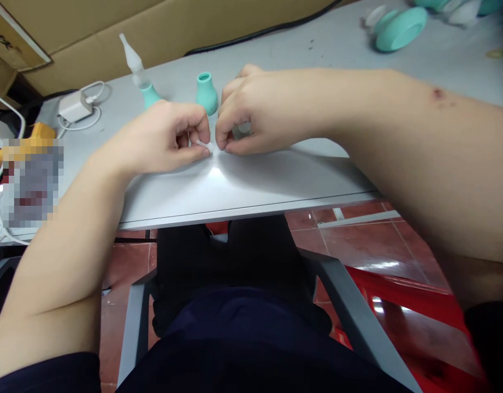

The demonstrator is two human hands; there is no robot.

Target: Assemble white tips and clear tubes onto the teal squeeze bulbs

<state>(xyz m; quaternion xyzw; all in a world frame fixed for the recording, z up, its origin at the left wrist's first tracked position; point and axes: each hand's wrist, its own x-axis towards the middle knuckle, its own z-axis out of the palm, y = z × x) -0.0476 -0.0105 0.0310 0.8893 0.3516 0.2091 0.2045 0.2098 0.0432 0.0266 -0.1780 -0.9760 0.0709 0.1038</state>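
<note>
My left hand (179, 134) pinches a small white piece (206, 145) between thumb and forefinger, just above the table. Close beside it, my right hand (247, 114) has thumb and forefinger pressed together; what they grip is too small to make out. Through the gap in its fingers shows something round and whitish. Beyond my hands stands a teal bulb-shaped part (206, 94) with an open top. Left of that, a second teal bulb (149, 95), partly hidden by my left hand, has a clear and white tapered nozzle (131, 56) on it.
A white charger (75, 106) with a cable lies at the table's left. Several teal and white parts, among them a teal bulb (401, 30), lie at the back right. A black cable (259, 34) runs along the cardboard (161, 30) behind. The table's front edge (251, 210) is before my lap.
</note>
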